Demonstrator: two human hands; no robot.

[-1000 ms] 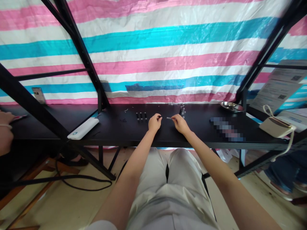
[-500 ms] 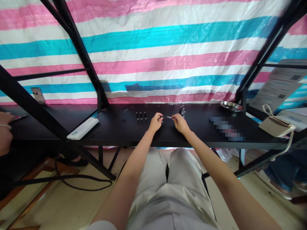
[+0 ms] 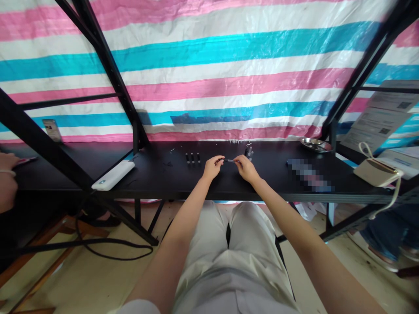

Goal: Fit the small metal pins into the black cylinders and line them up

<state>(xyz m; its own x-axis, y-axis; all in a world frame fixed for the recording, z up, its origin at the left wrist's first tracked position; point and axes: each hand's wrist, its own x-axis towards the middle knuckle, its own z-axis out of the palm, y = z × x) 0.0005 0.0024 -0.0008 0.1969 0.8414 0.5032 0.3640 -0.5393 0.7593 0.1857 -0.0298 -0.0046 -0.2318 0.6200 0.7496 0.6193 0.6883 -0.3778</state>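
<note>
Above the black tabletop (image 3: pixel 170 179), my left hand (image 3: pixel 213 166) pinches the dark end of a slim pen-like piece (image 3: pixel 229 161). My right hand (image 3: pixel 246 168) is closed on its paler grey end. The piece lies level between the fingertips, and its exact kind is too small to make out. Just beyond my right hand, several dark tubes with greyish ends (image 3: pixel 250 154) stand close together. To the left of my left hand, three short black tubes with pale ends (image 3: pixel 192 158) are set in a row.
Small white pieces (image 3: pixel 235 141) line the back edge. A metal dish (image 3: pixel 316 145) and a pixelated object (image 3: pixel 309 175) lie right; a cream pouch (image 3: pixel 376 171) sits farther out. A white device (image 3: pixel 113 175) rests left. Another person's hand (image 3: pixel 7 174) shows at far left.
My left hand has shifted very slightly, and its fingers now cover more of the piece's dark part. My right hand has barely moved.
</note>
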